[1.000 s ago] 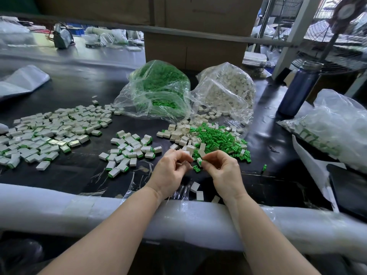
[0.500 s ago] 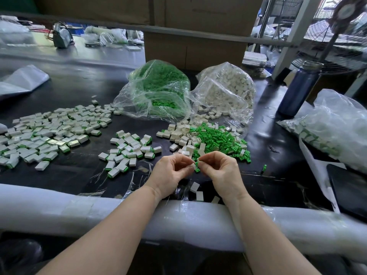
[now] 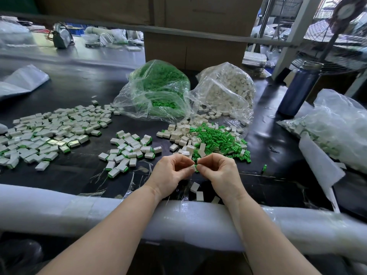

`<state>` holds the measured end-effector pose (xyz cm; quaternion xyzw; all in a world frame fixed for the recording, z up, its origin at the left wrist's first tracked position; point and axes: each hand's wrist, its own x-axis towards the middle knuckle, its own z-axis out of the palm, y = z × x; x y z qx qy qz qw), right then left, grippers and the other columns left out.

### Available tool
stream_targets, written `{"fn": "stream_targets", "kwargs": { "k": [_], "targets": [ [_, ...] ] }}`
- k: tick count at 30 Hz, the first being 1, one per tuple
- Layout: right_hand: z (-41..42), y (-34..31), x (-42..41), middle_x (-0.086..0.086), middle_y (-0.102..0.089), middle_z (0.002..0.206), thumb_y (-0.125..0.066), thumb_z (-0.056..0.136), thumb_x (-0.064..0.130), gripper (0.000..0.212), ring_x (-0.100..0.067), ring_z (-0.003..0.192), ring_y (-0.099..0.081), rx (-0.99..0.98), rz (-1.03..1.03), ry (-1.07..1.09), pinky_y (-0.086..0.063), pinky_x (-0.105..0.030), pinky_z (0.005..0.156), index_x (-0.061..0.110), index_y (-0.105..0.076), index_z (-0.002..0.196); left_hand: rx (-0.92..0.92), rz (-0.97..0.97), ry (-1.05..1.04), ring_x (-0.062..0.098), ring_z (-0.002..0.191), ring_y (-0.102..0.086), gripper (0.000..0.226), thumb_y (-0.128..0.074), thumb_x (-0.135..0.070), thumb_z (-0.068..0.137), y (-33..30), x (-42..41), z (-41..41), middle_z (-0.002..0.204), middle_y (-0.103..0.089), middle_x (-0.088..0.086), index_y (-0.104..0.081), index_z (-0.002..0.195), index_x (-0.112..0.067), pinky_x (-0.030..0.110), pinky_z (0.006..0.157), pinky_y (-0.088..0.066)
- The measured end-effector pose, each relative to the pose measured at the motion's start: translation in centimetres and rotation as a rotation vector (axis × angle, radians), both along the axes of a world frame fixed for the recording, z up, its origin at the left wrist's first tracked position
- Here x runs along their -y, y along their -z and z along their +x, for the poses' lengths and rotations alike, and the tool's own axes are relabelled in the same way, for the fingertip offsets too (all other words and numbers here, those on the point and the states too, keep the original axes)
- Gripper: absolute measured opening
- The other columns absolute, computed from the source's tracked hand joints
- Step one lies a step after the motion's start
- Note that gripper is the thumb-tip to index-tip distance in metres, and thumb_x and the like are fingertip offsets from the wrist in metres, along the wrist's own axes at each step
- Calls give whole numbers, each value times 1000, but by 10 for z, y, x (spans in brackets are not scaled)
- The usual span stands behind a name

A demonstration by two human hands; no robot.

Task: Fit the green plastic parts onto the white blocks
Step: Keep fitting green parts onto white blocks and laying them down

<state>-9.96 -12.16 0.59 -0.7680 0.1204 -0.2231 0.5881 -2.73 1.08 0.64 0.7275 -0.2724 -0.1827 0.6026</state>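
Observation:
My left hand and my right hand meet fingertip to fingertip just above the black table, near its front edge. Together they pinch one small white block with a green part between them; most of it is hidden by my fingers. Behind my hands lies a loose heap of green plastic parts mixed with bare white blocks. To the left sit a small cluster of fitted blocks and a larger spread of fitted blocks.
Two clear bags stand at the back, one of green parts and one of white blocks. A dark blue bottle stands at the right, beside another bag. A padded white roll lines the table's front edge. Three loose white blocks lie under my wrists.
My hands have closed together over the piece. The white block with the green part, visible between my fingertips a second ago, is now mostly covered by my fingers.

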Motion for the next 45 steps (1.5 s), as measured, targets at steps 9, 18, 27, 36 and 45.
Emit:
{"fn": "stream_targets", "kwargs": {
  "k": [9,18,27,36,45],
  "targets": [
    [-2,-1,-1,-3,-66,68,-69,78,-4,24,-5,62,-58,-33,-12,-16,-49,-17,60,20,-66,73,15,0,-7,4,63,-60,13,-65,-1,82,-2,1,-2,72,-66,0,-68,81,-13,17,69,-52],
    [-2,-2,-1,1,-63,65,-70,73,-8,25,-5,58,-57,-78,13,-41,-48,-18,57,15,-63,72,93,95,11,6,64,-55,7,-66,2,81,-4,0,-4,70,-62,-1,-69,86,-1,15,69,-48],
    [-3,-4,-2,-2,-64,64,-70,75,-7,19,-3,53,-57,-85,74,-31,-47,-16,52,11,-64,73,138,91,4,6,68,-59,8,-66,-3,82,-3,1,-4,74,-65,-2,-70,86,-8,18,75,-50],
    [-2,-5,-1,-8,-67,65,-65,82,-1,11,-8,52,-60,-55,196,-11,-49,-17,50,8,-68,77,207,106,-27,14,75,-64,12,-67,-12,84,0,1,-4,83,-69,4,-61,87,-22,27,79,-52],
    [-2,-5,-4,-5,-62,59,-65,84,2,11,-2,46,-54,-97,146,-4,-46,-14,47,7,-63,73,138,134,-23,22,93,-66,16,-60,-14,89,2,-1,0,92,-71,8,-71,99,-7,40,92,-49]
  ]
}}
